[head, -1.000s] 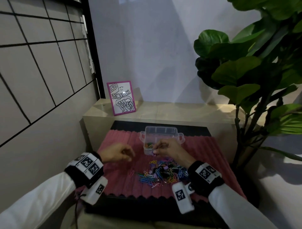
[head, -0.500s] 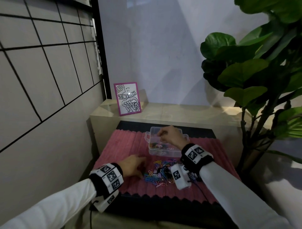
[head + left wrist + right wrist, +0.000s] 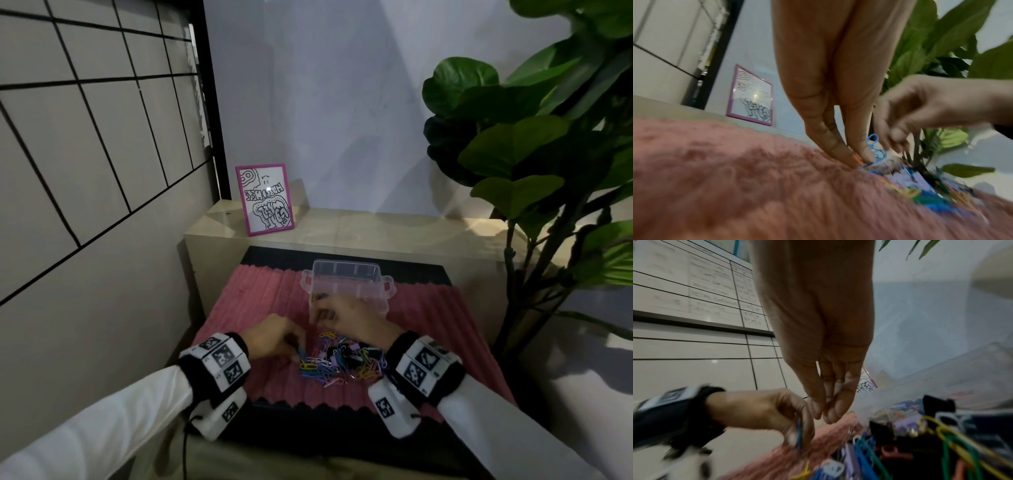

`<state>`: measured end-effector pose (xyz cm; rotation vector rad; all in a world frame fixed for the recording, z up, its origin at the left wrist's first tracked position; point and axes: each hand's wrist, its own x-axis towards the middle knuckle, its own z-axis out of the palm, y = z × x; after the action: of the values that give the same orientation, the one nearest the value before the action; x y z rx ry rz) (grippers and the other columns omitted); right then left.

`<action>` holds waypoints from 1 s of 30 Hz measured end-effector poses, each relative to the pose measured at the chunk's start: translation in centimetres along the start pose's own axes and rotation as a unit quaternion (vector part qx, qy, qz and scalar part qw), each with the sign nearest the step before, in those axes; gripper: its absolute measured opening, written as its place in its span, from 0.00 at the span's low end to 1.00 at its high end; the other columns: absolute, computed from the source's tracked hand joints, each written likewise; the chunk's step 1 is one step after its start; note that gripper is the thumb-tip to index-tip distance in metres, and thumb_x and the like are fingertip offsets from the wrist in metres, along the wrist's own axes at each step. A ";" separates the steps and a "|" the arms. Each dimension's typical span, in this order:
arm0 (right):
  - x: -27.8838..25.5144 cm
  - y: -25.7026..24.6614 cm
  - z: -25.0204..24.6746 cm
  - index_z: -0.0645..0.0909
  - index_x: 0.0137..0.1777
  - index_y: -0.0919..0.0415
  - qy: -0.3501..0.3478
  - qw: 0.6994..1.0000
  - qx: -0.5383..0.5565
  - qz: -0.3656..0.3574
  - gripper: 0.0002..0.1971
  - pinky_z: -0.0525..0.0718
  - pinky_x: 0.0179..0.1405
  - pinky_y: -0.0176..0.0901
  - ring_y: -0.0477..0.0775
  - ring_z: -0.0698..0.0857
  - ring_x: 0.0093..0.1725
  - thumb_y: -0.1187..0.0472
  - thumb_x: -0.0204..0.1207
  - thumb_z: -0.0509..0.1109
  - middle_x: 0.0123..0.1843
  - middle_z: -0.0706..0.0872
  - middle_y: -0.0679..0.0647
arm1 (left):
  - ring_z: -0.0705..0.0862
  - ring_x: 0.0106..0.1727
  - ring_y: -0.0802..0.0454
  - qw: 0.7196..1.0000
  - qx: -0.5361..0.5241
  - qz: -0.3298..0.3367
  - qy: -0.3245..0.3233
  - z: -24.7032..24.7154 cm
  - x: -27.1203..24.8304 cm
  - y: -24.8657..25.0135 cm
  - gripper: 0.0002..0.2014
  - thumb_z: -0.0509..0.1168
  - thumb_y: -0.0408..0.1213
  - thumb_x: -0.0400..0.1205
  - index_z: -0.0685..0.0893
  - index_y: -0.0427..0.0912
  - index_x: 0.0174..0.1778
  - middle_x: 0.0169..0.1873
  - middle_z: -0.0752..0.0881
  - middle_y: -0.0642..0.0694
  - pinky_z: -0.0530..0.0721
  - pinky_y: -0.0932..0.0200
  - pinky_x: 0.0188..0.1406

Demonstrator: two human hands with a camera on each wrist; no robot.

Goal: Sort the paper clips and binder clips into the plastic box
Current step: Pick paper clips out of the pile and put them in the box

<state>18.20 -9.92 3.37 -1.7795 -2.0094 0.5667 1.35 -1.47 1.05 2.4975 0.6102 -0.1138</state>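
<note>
A clear plastic box (image 3: pixel 346 270) stands open at the back of a pink ribbed mat (image 3: pixel 260 298), with a few clips showing at its near left. A pile of coloured paper clips and binder clips (image 3: pixel 339 359) lies in front of it. My left hand (image 3: pixel 297 353) is at the pile's left edge. In the left wrist view my left hand (image 3: pixel 861 160) pinches a blue paper clip (image 3: pixel 876 151) against the mat. My right hand (image 3: pixel 318 320) hovers between pile and box. In the right wrist view my right hand (image 3: pixel 825 416) has its fingertips pressed together, and no clip shows between them.
A pink-framed drawing (image 3: pixel 265 198) leans on the beige ledge (image 3: pixel 376 229) behind the mat. A large leafy plant (image 3: pixel 531 154) crowds the right side. A tiled wall (image 3: pixel 85 154) closes the left. The mat's black edge (image 3: pixel 325 407) is near me.
My right hand has come back from over the box to the pile's far edge. My left hand has moved right into the pile and pinched a blue clip.
</note>
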 end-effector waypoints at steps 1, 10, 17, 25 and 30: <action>-0.5 -0.2 0.3 0.85 0.50 0.63 -0.010 1.000 -0.013 -0.011 0.08 0.73 0.37 0.17 0.44 0.82 0.43 0.70 0.74 0.68 0.49 0.89 0.56 | 0.78 0.34 0.78 1.000 -0.009 -0.008 0.010 -0.4 -0.1 -0.4 0.11 0.73 0.34 0.71 0.87 0.39 0.49 0.48 0.89 0.46 0.69 0.85 0.38; -3.7 -2.3 4.5 0.73 0.64 0.64 -0.082 0.965 -0.231 -0.093 0.19 0.74 0.43 0.51 0.61 0.75 0.60 0.60 0.74 0.69 0.58 0.75 0.61 | 0.84 0.34 0.66 0.991 -0.104 -0.026 0.075 -5.5 0.2 -1.7 0.05 0.73 0.34 0.72 0.89 0.43 0.42 0.34 0.89 0.56 0.81 0.67 0.43; -3.8 -1.9 4.5 0.79 0.48 0.64 -0.038 0.982 -0.154 -0.098 0.05 0.81 0.44 0.58 0.62 0.80 0.51 0.68 0.74 0.64 0.48 0.81 0.61 | 0.82 0.28 0.73 0.986 -0.114 -0.028 0.117 -8.2 5.0 -0.1 0.06 0.73 0.31 0.71 0.88 0.40 0.43 0.22 0.86 0.66 0.77 0.81 0.35; -4.9 0.0 3.5 0.83 0.46 0.55 0.098 0.994 -0.018 -0.037 0.04 0.83 0.48 0.46 0.49 0.84 0.50 0.59 0.73 0.71 0.48 0.88 0.50 | 0.83 0.38 0.62 0.991 -0.108 -0.011 0.072 -6.7 9.0 0.9 0.12 0.64 0.22 0.76 0.86 0.38 0.51 0.42 0.87 0.46 0.83 0.75 0.36; -5.3 1.2 2.0 0.85 0.40 0.56 0.143 0.961 0.228 0.060 0.04 0.84 0.40 0.32 0.39 0.86 0.37 0.65 0.71 0.74 0.33 0.87 0.42 | 0.84 0.43 0.60 0.995 -0.038 0.018 0.090 -6.1 8.1 1.2 0.17 0.59 0.22 0.78 0.84 0.40 0.58 0.50 0.86 0.49 0.83 0.75 0.41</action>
<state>18.71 -15.14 0.94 -1.5956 -1.4439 0.6982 8.78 4.23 5.11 2.4601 0.6306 0.1460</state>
